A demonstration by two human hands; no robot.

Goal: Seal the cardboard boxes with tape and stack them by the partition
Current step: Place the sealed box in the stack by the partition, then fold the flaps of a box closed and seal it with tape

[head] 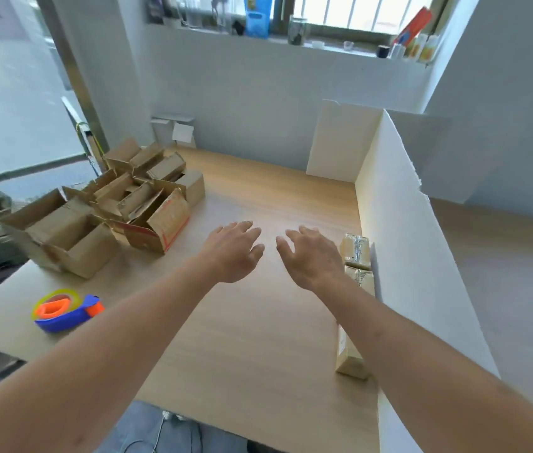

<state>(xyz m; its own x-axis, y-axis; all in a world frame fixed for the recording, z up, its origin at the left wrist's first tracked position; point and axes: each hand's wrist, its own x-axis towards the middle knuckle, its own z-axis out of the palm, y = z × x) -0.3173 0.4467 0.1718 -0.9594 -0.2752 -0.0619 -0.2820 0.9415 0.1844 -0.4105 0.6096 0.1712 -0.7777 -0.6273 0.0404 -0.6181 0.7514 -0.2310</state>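
Here both hands hover empty, fingers spread — the left hand (234, 251) nearer the unsealed cardboard boxes (111, 204) heaped far left; sealed boxes (355, 253) line the partition (399, 230) beside the right hand (312, 256).

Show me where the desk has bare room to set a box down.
Bare wood runs from the open boxes across to the white partition, under and beyond both empty hands: left hand, right hand. Also clear: near edge beside the tape dispenser. Crowded: far-left pile, and sealed boxes along the partition.
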